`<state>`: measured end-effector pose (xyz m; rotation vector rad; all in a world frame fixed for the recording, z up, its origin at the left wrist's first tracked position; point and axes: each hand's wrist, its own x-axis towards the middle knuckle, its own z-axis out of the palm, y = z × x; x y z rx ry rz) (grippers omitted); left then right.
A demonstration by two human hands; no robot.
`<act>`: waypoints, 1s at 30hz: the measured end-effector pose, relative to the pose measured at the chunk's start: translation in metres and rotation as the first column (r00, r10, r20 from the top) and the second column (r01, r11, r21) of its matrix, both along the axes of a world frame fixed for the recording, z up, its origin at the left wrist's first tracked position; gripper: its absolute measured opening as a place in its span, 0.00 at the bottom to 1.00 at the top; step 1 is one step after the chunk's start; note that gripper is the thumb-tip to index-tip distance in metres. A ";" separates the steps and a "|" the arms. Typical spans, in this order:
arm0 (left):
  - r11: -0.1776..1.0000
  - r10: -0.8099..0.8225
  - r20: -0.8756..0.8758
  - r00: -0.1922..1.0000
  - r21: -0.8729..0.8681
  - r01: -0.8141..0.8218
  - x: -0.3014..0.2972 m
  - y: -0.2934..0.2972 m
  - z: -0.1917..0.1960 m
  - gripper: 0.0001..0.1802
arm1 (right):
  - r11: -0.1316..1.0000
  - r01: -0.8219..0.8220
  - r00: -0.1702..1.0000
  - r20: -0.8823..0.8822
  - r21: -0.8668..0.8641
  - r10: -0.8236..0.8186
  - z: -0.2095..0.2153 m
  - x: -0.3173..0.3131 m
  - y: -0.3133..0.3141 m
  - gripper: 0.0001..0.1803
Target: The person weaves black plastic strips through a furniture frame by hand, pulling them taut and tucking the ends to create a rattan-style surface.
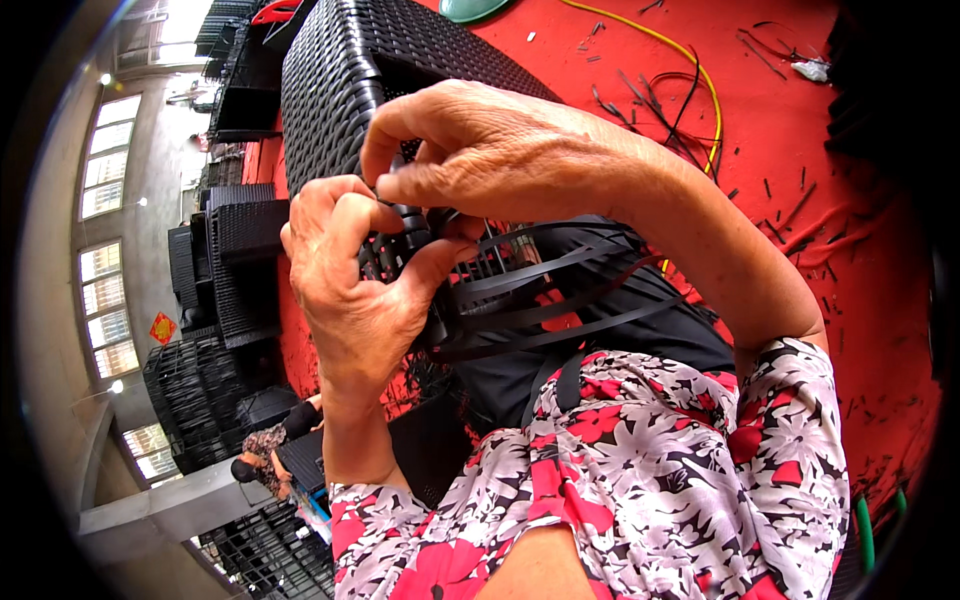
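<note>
A black woven wicker furniture piece (325, 75) stands in front of me, tilted in the picture. My left hand (350, 260) is closed at its near edge, thumb and curled fingers around a rail (408, 228) wrapped in black strips. Just above it, my right hand (500, 150) reaches across with its thumb and forefinger pinched together, near the left fingertips. What lies inside that pinch is too hidden to make out. Several loose flat black plastic strips (560, 268) trail from the rail toward the right, over my lap.
Strip scraps (640, 105) and a yellow hose (712, 85) lie on the red floor (560, 45). Stacked black wicker pieces (240, 225) stand along the left. Another person (270, 450) is at the lower left. A green round object (472, 8) shows at the top.
</note>
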<state>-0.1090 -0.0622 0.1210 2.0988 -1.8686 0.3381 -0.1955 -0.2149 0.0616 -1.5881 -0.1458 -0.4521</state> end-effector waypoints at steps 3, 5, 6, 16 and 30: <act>0.999 0.035 -0.086 0.996 0.010 -0.035 -0.007 -0.004 0.005 0.22 | 0.971 0.096 0.991 0.109 -0.221 -0.073 0.008 0.002 -0.001 0.11; 0.996 0.079 -0.064 0.995 0.050 -0.076 -0.012 -0.004 0.009 0.24 | 0.898 0.230 0.944 0.309 -0.375 -0.113 0.003 0.008 0.001 0.11; 0.993 0.098 -0.052 0.994 0.071 -0.094 -0.013 -0.003 0.010 0.25 | 0.837 0.334 0.887 0.445 -0.433 -0.124 -0.001 0.011 0.002 0.11; 0.998 0.054 -0.026 0.998 -0.043 -0.055 -0.001 0.006 0.010 0.16 | 0.921 -0.360 0.839 0.378 -0.151 0.390 0.019 -0.020 -0.045 0.18; 0.927 0.011 -0.633 0.774 -0.284 -0.245 0.024 0.067 0.020 0.13 | 0.799 -0.426 0.900 0.286 0.423 0.329 -0.054 0.036 0.072 0.15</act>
